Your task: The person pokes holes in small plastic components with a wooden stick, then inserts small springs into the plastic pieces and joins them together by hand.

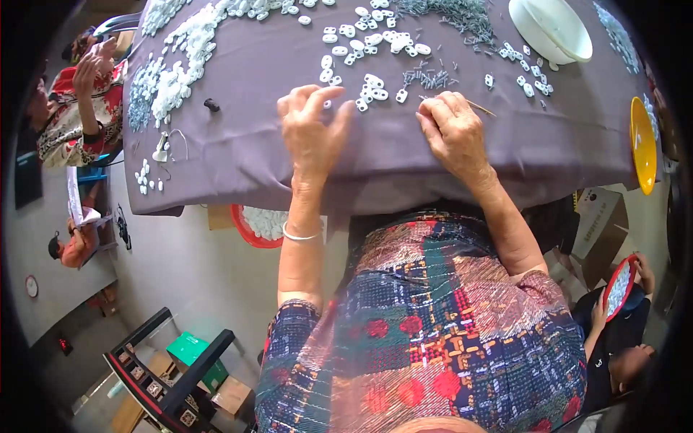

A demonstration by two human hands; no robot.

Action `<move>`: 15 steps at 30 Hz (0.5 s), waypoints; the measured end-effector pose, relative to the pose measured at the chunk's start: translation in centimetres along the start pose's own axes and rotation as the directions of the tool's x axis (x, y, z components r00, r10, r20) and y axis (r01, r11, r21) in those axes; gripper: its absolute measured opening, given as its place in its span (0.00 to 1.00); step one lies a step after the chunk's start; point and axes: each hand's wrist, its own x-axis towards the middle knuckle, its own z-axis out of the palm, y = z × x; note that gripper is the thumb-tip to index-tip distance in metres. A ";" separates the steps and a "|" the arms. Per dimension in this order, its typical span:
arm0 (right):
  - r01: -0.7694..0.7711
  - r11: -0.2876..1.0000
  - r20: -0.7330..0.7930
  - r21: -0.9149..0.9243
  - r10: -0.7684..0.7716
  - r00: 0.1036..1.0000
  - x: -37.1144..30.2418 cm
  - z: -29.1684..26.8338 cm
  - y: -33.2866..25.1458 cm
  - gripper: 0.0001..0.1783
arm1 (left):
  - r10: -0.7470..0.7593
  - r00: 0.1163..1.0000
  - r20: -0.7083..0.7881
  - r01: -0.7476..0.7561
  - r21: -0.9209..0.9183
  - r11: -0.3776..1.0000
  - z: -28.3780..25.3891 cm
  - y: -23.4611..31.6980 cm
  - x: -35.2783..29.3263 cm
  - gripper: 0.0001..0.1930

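My left hand (312, 133) is over the dark cloth, its thumb stretched away from the bent fingers, slightly blurred, with nothing visible in it. Just beyond its fingertips lie small white oval plastic pieces (372, 88) with holes. My right hand (455, 133) is closed, fingers curled down toward the cloth. A thin light-brown stick (481, 108) juts out past its knuckles on the right; the fingers hide the rest of it. Near these fingertips lie a small pile of short grey pins (427, 76) and a single white piece (401, 95).
The cloth-covered table (238, 159) also bears heaps of white pieces (191, 50), a larger grey pin pile (462, 18), a white basin (552, 32) and a yellow plate (642, 148). A red basin (249, 234) of white pieces is below the edge. Other people sit at left and right.
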 end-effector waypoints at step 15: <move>-0.044 0.992 0.011 0.118 0.043 0.999 0.2 -0.2 0.2 0.06 | -0.116 0.993 0.007 0.113 -0.301 0.947 1.9 2.3 -0.1 0.06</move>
